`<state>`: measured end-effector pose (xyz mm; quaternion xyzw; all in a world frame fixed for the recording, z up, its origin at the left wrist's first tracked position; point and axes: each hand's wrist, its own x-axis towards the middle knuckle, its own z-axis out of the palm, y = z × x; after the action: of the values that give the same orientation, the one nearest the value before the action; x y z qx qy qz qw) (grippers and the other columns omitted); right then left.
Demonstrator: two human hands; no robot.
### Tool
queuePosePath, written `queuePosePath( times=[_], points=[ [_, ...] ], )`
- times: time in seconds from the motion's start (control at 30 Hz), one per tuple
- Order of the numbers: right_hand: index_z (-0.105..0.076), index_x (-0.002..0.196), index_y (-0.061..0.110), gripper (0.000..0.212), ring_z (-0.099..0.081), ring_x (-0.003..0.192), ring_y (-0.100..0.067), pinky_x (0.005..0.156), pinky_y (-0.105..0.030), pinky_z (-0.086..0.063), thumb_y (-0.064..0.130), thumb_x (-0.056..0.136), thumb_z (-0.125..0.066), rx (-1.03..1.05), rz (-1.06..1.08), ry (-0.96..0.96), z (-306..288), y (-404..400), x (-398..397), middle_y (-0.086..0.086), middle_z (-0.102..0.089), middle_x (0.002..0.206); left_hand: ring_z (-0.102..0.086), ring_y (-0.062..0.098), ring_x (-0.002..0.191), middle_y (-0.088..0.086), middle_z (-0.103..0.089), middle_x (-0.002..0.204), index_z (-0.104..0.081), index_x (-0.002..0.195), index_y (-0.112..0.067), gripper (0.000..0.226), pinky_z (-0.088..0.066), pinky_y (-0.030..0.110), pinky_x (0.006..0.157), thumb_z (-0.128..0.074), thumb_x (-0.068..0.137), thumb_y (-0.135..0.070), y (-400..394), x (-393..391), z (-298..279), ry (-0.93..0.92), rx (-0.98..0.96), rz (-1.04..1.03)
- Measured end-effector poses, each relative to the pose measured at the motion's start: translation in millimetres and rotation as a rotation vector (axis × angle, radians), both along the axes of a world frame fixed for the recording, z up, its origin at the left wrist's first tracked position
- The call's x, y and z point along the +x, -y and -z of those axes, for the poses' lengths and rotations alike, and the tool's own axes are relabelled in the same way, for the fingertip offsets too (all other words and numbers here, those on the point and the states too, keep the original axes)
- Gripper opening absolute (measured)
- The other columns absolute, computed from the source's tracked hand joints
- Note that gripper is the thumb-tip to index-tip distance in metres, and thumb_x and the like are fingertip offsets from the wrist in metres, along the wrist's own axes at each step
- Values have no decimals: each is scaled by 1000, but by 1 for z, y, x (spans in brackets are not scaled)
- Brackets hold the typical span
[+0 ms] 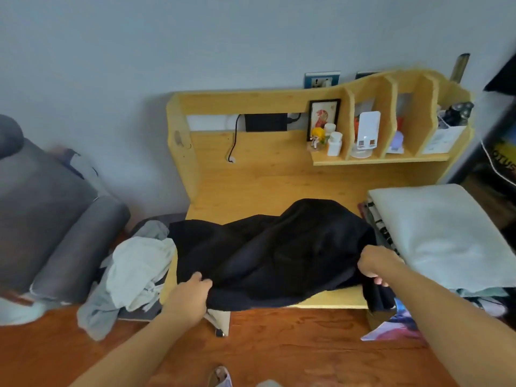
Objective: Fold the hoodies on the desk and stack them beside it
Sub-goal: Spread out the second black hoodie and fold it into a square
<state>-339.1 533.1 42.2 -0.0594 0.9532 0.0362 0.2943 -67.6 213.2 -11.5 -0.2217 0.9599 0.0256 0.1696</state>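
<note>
Both hands (pixel 190 294) (pixel 375 263) gripping black hoodie (pixel 268 252)

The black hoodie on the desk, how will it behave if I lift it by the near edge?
The black hoodie will probably flop and sag, since it already lies bunched in soft folds. It likely weighs little, given that each hand, left and right, holds only an edge. The part hanging over the desk may slide off.
</note>
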Motion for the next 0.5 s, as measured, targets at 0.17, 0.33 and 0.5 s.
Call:
queuePosePath(
  times=[0.17,0.33,0.5],
  points=[
    [-72,83,-6,32,-70,59,-31,75,-38,-62,8,81,-42,-499,271,-328,-109,33,-59,-15,-70,61,-63,25,86,3,-61,99,-59,105,-19,10,-45,34,69,-56,97,-24,40,-19,-73,-432,-167,-223],
    [-52,127,8,31,-59,34,-21,42,-32,-56,16,105,-30,-1388,697,-220,-230,89,-74,-10,-63,89,-62,46,84,14,-60,95,-52,107,-16,14,-47,49,67,-55,95,-12,88,-64,-158,-754,-240,-333],
    [-47,131,18,36,-66,53,-31,53,-39,-59,18,100,-29,-1574,551,-304,-273,95,-70,-18,-65,101,-49,38,69,20,-48,98,-49,98,-5,25,-33,41,50,-67,82,3,114,-75,-206,-686,-480,-191]
  ],
)
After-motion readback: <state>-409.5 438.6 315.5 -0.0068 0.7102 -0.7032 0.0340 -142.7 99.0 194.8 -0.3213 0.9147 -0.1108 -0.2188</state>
